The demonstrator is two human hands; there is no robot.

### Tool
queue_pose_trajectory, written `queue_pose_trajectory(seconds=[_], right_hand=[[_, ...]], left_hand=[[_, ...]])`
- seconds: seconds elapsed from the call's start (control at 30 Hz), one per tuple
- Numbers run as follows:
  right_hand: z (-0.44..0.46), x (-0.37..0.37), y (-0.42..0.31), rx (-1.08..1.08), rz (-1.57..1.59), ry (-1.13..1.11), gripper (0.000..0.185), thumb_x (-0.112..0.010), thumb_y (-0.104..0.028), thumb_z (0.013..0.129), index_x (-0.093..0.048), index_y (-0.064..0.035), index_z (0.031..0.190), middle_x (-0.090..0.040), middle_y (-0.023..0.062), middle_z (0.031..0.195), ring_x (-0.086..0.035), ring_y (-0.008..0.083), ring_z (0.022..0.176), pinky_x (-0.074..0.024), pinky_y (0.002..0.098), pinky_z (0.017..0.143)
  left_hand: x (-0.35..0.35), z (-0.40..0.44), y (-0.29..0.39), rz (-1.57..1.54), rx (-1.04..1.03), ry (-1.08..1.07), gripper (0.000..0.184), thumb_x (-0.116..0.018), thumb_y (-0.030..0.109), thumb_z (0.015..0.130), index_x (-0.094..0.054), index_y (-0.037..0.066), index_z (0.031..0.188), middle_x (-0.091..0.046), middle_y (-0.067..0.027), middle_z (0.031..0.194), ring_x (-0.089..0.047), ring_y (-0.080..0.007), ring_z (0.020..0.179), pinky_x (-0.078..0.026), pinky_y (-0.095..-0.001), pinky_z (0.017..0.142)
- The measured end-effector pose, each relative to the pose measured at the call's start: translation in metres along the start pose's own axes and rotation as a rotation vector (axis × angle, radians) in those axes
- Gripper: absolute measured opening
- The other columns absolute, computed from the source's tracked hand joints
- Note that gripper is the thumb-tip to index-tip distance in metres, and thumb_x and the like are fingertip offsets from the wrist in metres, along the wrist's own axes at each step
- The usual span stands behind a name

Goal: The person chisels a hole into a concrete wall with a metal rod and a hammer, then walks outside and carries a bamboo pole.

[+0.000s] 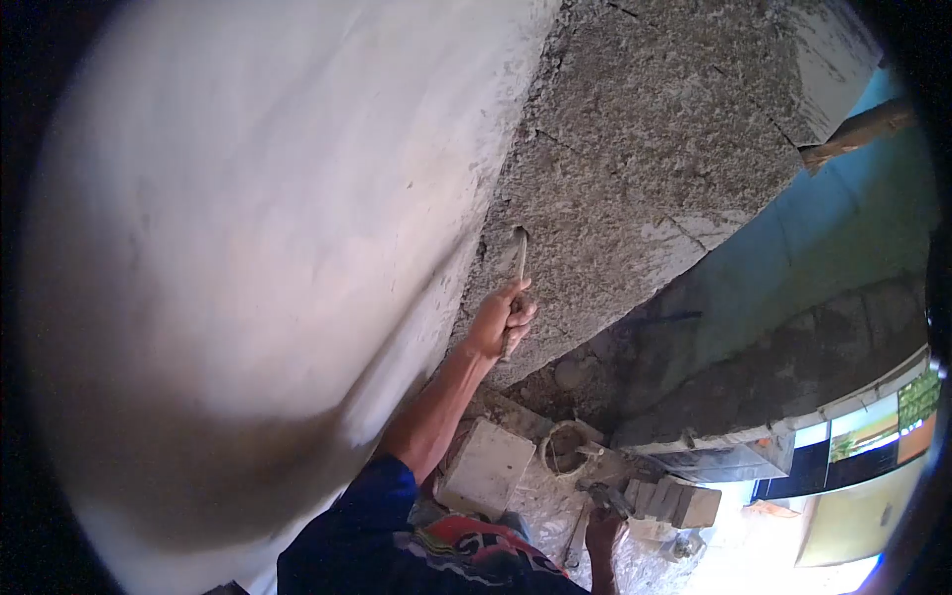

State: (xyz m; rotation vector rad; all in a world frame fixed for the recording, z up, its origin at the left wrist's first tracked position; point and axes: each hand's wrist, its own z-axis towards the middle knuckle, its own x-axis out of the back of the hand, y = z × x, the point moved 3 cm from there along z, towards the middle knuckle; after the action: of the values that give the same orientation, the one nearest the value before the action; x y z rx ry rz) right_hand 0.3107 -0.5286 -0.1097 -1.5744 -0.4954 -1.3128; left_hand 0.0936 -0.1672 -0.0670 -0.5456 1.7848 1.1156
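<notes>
Grey, coarse render covers the rough surface point(635, 149), which adjoins the smooth pale wall point(248, 198). The left hand point(504, 322) is raised to this surface, its fingers closed around a slim tool point(522, 260); the tip of the tool is at a small dark recess point(521, 234). For accurate work, hold the tool in line with the recess, keep the wrist firm, and apply light, even pressure; excess side load could make the tip slip or chip the edge. Keep the forearm off the pale wall.

The right hand point(603, 540) is low, at a dark object point(608, 498); whether its fingers grasp it cannot be told. Nearby lie a round bucket point(546, 454), a large pale block point(488, 468) and a row of smaller blocks point(659, 501).
</notes>
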Motion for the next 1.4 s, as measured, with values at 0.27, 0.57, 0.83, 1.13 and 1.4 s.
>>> queue_pose_trajectory(seconds=[0.27,0.57,0.83,1.13,1.4], right_hand=[[0.017,-0.017,-0.039,0.241,0.037,-0.074,0.028,-0.063,-0.016,0.073,-0.063,-0.0053,0.099,-0.064,0.0183,0.085,-0.062,0.0369,0.078,-0.0481,0.0433,0.067],[0.063,-0.02,-0.139,0.445,0.036,-0.033,0.02,-0.062,-0.014,0.076,-0.065,-0.0046,0.094,-0.064,0.0167,0.09,-0.062,0.0332,0.083,-0.0484,0.0397,0.069],[0.096,0.017,-0.244,0.873,0.2,-0.165,0.025,-0.065,-0.01,0.071,-0.057,-0.0017,0.092,-0.058,0.0125,0.078,-0.059,0.0275,0.068,-0.0486,0.035,0.058],[0.102,0.047,-0.32,1.517,-0.039,0.208,0.025,-0.065,-0.014,0.069,-0.05,-0.0082,0.089,-0.047,0.0043,0.068,-0.051,0.0176,0.052,-0.0409,0.0309,0.04],[0.161,0.043,-0.303,1.113,-0.355,0.224,0.021,-0.065,-0.017,0.071,-0.049,-0.0078,0.082,-0.049,0.0053,0.069,-0.052,0.0162,0.056,-0.0414,0.0288,0.043]], left_hand=[[0.031,-0.021,0.031,0.109,0.131,-0.244,0.055,-0.035,0.028,0.097,-0.017,-0.008,0.135,-0.042,0.0011,0.054,-0.035,-0.002,0.035,-0.03,-0.0167,0.026],[0.031,0.0,0.049,0.237,0.13,-0.111,0.05,-0.041,0.026,0.094,-0.029,-0.007,0.13,-0.042,0.0034,0.055,-0.034,-0.0021,0.033,-0.027,-0.0173,0.025],[0.045,0.017,0.049,-0.016,0.266,-0.242,0.048,-0.045,0.029,0.093,-0.03,-0.002,0.127,-0.049,-0.001,0.062,-0.042,-0.0056,0.035,-0.037,-0.0199,0.027],[0.037,0.028,0.051,-0.093,0.347,-0.203,0.042,-0.048,0.027,0.092,-0.036,0.002,0.123,-0.053,0.001,0.065,-0.046,-0.0063,0.038,-0.04,-0.0201,0.029],[0.046,0.047,0.034,-0.248,0.324,-0.186,0.019,-0.051,0.028,0.091,-0.05,0.01,0.097,-0.05,0.0024,0.062,-0.047,-0.0055,0.04,-0.043,-0.0194,0.034]])
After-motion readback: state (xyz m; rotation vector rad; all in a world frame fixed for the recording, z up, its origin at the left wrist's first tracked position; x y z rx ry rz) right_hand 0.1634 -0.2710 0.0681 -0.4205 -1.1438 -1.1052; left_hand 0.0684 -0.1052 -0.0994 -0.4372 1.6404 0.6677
